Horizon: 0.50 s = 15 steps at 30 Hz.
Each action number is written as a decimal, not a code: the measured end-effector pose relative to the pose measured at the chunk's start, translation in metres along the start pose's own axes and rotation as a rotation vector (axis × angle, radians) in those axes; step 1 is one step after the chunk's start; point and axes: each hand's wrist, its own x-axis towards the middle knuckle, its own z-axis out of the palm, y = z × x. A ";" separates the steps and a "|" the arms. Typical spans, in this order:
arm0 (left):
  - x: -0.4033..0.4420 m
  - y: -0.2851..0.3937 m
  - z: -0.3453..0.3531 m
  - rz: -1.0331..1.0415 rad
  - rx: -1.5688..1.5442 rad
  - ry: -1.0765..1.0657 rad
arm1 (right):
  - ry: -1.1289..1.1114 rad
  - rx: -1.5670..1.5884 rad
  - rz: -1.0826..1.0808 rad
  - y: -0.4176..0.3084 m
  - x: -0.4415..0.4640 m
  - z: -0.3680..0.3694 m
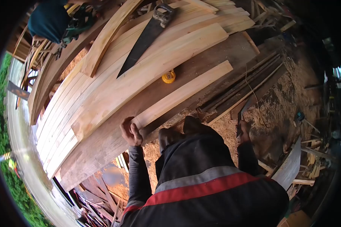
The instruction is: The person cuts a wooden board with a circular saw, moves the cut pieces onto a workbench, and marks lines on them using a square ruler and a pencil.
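My left hand (132, 132) is at the near end of a short, pale wooden board (185, 92), its fingers curled against that end. The board lies slanting across a brown wooden work surface (91, 159). Off to the right, my right hand (245, 131) is closed round a dark, flat, angled tool (241, 113); its exact kind is unclear. Beyond the short board sits a yellow tape measure (168, 77). A handsaw (146, 39) rests on several pale planks (155, 81) laid side by side.
A curved wooden piece (108, 36) lies over the planks. At upper left, a person in a dark teal top (47, 20) is beside a green power tool (77, 25). Dark thin strips (246, 81) run along the right, near sawdust (288, 90). Scrap wood (314, 159) is piled at right.
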 end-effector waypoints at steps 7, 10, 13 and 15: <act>0.047 0.039 -0.017 0.229 0.199 0.160 | 0.053 -0.005 -0.488 -0.088 -0.051 0.013; 0.079 0.064 -0.009 0.332 0.191 0.176 | 0.110 -0.034 -0.837 -0.137 -0.101 0.047; 0.108 0.096 0.006 0.512 0.141 0.182 | 0.092 -0.097 -0.986 -0.185 -0.165 0.090; 0.123 0.117 0.013 0.558 0.198 0.128 | -0.039 -0.080 -1.128 -0.205 -0.195 0.127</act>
